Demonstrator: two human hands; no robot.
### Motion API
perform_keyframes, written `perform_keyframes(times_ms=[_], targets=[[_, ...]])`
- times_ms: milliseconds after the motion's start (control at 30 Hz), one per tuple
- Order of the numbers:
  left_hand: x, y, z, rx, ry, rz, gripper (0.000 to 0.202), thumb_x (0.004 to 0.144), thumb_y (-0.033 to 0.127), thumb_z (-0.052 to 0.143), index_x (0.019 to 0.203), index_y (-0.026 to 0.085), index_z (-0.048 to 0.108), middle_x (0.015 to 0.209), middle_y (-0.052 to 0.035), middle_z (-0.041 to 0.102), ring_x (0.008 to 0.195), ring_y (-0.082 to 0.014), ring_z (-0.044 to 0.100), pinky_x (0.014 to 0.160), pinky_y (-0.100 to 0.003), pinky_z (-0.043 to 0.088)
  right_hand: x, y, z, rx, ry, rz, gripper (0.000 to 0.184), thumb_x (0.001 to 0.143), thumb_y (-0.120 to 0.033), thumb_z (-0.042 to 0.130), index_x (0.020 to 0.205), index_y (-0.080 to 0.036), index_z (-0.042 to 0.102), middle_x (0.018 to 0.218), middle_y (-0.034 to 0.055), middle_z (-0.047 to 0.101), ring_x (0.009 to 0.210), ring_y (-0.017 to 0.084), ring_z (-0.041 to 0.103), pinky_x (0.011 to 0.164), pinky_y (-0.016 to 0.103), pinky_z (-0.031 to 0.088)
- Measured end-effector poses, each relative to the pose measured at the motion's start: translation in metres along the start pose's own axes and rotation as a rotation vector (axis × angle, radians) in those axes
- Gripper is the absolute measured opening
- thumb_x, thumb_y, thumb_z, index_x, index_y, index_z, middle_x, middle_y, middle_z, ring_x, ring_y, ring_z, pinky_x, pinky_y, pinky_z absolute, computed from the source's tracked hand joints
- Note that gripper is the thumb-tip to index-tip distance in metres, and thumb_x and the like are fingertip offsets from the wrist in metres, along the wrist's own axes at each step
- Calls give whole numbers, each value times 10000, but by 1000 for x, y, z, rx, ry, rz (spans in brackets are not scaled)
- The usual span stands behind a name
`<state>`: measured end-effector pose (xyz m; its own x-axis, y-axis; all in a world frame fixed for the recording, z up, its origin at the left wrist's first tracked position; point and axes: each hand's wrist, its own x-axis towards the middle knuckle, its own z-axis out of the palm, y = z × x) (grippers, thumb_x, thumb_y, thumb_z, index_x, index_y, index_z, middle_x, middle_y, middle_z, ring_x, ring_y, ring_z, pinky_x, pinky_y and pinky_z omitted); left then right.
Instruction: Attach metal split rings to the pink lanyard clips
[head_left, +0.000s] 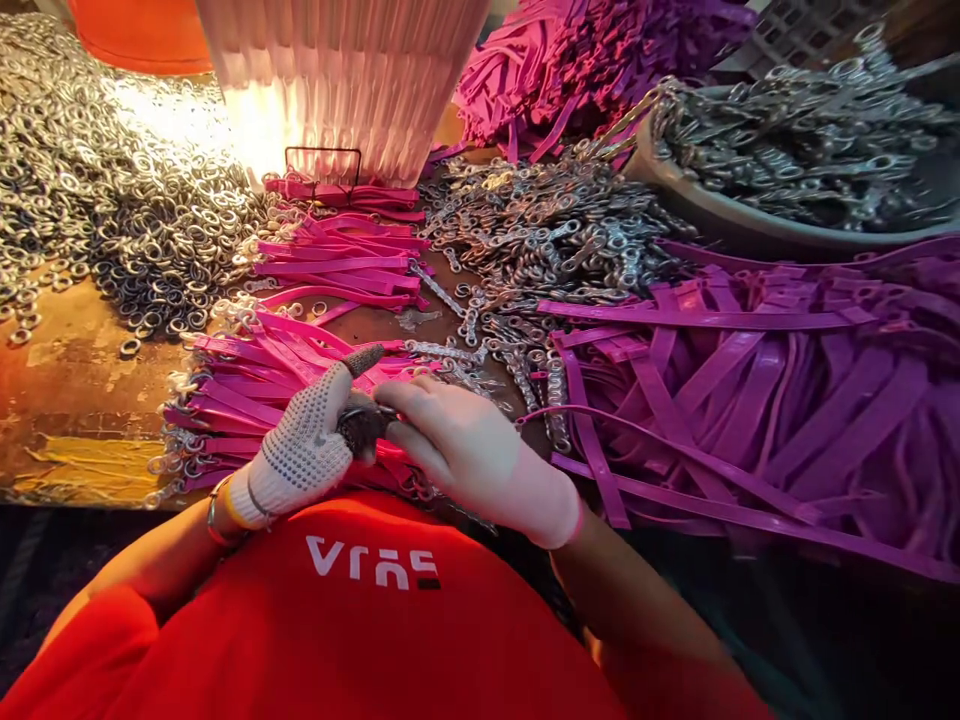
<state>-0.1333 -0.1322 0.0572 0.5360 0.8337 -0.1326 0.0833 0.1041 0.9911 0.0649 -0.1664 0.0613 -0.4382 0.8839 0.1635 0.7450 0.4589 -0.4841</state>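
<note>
My left hand [304,445], in a white dotted glove with dark, worn fingertips, is closed in front of my body with its thumb raised. My right hand [469,455], in a plain white glove, meets it with bent fingers pressed close to the left fingertips. Whatever lies between them is too small and covered to make out. Just beyond the hands is a pile of pink straps [247,390] with metal rings at their left ends. A thin purple strap [600,415] runs from behind my right wrist to the right.
Loose metal rings [172,230] are heaped at left. Metal chain-like links [555,230] lie beyond my right hand, with more in a grey basin [757,215]. Purple straps [810,390] cover the right side. A ribbed translucent panel [345,80] stands at the back; yellow strips [97,465] lie front left.
</note>
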Motion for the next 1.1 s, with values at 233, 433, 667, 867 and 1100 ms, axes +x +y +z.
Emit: perform_keyframes(times_ms=[233, 433, 667, 867, 1100], targets=[[-1, 3, -3, 92, -49, 84, 598, 860, 96, 612, 1440, 172, 492, 900, -35, 727, 781, -145, 659, 731, -240, 516, 4, -14, 10, -395, 73, 69, 192, 957, -214, 482, 926, -160, 663, 762, 82, 673, 633, 193, 565, 584, 323, 274], [7, 4, 9, -284, 38, -174, 244, 851, 221, 663, 1080, 178, 590, 693, 25, 581, 521, -77, 476, 485, -178, 378, 1, -14, 14, -316, 216, 62, 297, 933, -263, 472, 673, -204, 604, 585, 31, 630, 509, 149, 481, 562, 328, 203], [59, 20, 7, -168, -162, -225, 179, 793, 186, 622, 956, 143, 682, 675, -10, 594, 490, -76, 444, 442, -184, 331, -9, 5, 25, -118, 251, 264, 330, 1026, -343, 465, 778, -195, 624, 636, 10, 661, 550, 130, 557, 558, 277, 262], [179, 4, -8, 1124, -204, -63, 290, 879, 125, 552, 1086, 98, 752, 967, -130, 737, 859, -194, 644, 754, -292, 492, -21, 29, 35, -45, 424, 340, 363, 1060, -393, 418, 907, -185, 673, 751, 45, 727, 678, 166, 662, 640, 257, 388], [220, -38, 4, 1259, -71, -99, 321, 983, 209, 484, 1213, 123, 691, 1134, -220, 695, 1040, -340, 701, 868, -442, 537, -22, 33, 33, 221, 350, 454, 415, 1064, -409, 390, 1304, -169, 629, 960, 71, 783, 805, 192, 726, 727, 268, 509]])
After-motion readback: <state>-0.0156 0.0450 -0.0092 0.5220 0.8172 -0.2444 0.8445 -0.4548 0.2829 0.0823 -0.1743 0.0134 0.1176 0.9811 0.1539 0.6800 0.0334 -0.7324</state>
